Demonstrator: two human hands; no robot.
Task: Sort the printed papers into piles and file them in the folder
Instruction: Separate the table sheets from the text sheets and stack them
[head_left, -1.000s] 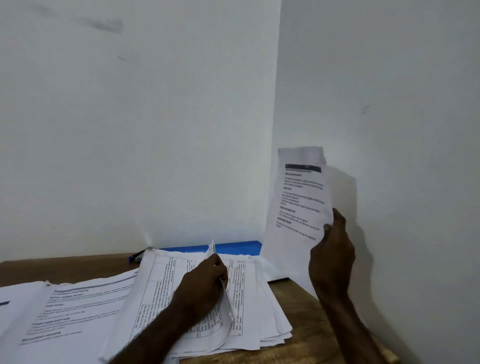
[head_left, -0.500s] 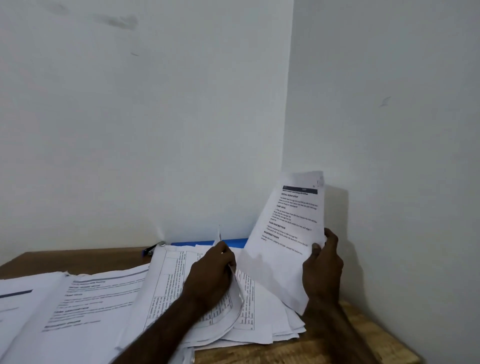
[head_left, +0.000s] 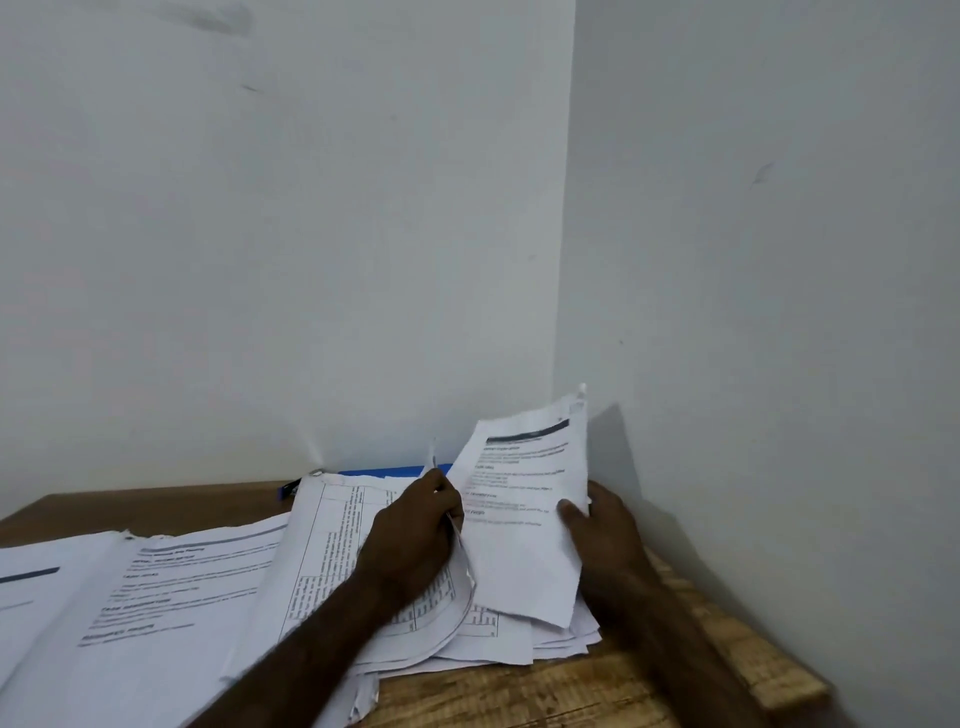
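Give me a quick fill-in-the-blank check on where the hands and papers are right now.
The right hand grips the sheet with the dark header bar by its ___ edge.
The left hand pinches a page of the table-printed stack, ___ of that sheet.
The folder behind the stack is ___.
The papers lie on a ___ table.
Missing words: right; left; blue; wooden.

A: Is the surface (head_left: 519, 691) showing wood?
B: Yes, bare wood, matt, its grain looking coarse and rough near the edge.
A: And the papers (head_left: 208, 597)?
B: They are looking like thin matt paper, edges showing ragged. The folder (head_left: 384, 472) is showing smooth blue, the wall (head_left: 311, 234) is looking matt and scuffed.
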